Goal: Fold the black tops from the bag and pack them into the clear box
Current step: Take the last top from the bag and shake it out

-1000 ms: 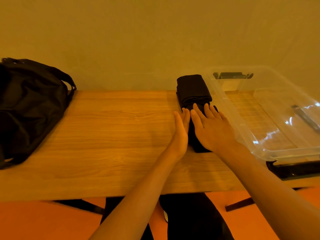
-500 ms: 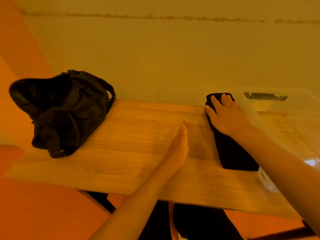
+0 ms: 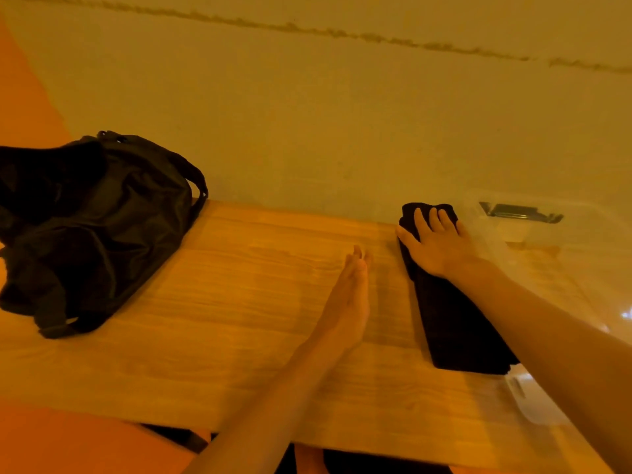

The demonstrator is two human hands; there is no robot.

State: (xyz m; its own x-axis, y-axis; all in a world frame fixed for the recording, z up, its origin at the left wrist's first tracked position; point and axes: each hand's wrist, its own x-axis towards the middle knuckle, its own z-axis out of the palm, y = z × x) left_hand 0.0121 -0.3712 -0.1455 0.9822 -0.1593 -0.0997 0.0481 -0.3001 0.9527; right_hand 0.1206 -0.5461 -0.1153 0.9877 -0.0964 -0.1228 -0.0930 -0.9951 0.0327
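Note:
A folded black top [image 3: 455, 323] lies as a long narrow strip on the wooden table [image 3: 239, 302], right beside the clear box [image 3: 533, 254]. My right hand [image 3: 436, 242] lies flat on the strip's far end with fingers spread. My left hand [image 3: 347, 302] stands on its edge on the bare wood, fingers straight and together, a short way left of the top. The black bag [image 3: 89, 227] sits slumped at the table's left end, apart from both hands.
The clear box has a dark latch [image 3: 519, 212] on its far wall and runs off the right side of the frame. A plain wall stands directly behind the table. Bare wood lies between the bag and my left hand.
My right hand slid from the near part of the top up to its far end. My left hand came off the top and moved left. The view swung left and up.

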